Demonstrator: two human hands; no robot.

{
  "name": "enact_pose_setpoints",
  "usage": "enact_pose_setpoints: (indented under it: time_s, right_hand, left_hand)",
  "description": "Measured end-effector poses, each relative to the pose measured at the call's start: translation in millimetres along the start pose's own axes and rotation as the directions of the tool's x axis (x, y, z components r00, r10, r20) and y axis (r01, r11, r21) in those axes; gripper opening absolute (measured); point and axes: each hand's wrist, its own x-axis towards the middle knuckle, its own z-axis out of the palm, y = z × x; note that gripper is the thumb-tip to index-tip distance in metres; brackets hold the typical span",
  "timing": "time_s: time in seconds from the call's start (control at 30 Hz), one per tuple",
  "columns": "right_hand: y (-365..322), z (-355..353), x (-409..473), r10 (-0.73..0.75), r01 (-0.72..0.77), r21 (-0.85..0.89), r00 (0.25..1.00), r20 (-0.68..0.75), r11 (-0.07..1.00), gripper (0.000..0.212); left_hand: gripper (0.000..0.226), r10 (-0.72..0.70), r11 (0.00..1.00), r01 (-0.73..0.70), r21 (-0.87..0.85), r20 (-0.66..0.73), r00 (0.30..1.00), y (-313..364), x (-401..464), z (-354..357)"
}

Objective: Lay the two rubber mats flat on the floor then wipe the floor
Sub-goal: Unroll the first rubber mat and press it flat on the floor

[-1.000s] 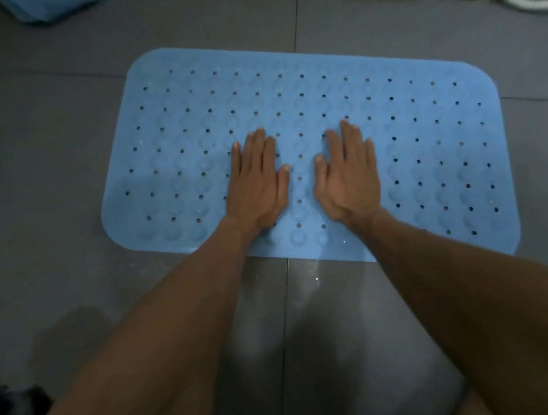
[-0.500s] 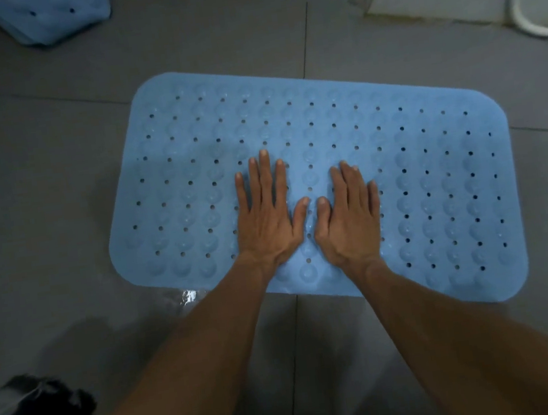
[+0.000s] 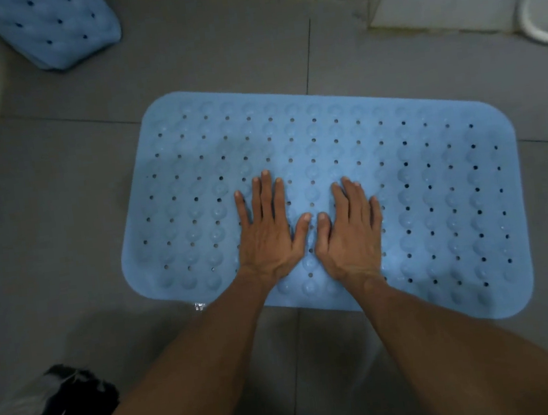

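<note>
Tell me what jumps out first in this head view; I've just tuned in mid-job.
The big light-blue rubber mat lying flat on the grey tiled floor fills the middle of the view. The left hand and right hand press side by side on its near edge, fingers straight. A second blue mat sits bunched up, not flat, at the top left.

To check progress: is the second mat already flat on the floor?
No, the second mat lies bunched at the far left, apart from the flat mat.
</note>
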Motion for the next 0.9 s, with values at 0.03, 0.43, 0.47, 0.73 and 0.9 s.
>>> enact_pose_setpoints:
  time_s: [0.03, 0.43, 0.47, 0.73, 0.9]
  right_hand:
    - [-0.6, 0.2, 0.2, -0.001, 0.001, 0.011, 1.0, -0.002, 1.0, 0.057]
    - [4.3, -6.1, -0.5, -0.055, 0.054, 0.012, 0.989, 0.136, 0.998, 0.063]
    - [4.4, -13.2, 2.5, -0.066, 0.068, -0.001, 0.972, 0.223, 0.998, 0.064]
    - [-5.9, -156.9, 28.9, -0.015, 0.114, -0.11, 0.759, 0.65, 0.987, 0.06]
    - [-18.9, -270.2, 3.5, -0.069, 0.199, -0.118, 0.738, 0.672, 0.973, 0.058]
  left_hand:
    - [0.078, -0.001, 1.0, 0.001, -0.007, -0.006, 1.0, 0.0, 0.3, 0.8]
    - [0.08, -0.024, 0.999, 0.02, 0.026, 0.131, 0.991, -1.1, 2.2, -2.3]
    - [0.08, -0.032, 0.999, 0.031, 0.006, 0.204, 0.979, -1.2, 4.9, -13.2]
    - [0.073, -0.142, 0.99, 0.134, 0.05, 0.472, 0.87, 28.9, -42.9, -154.2]
    - [0.07, -0.153, 0.988, 0.147, 0.049, 0.448, 0.881, 55.6, -88.4, -256.8]
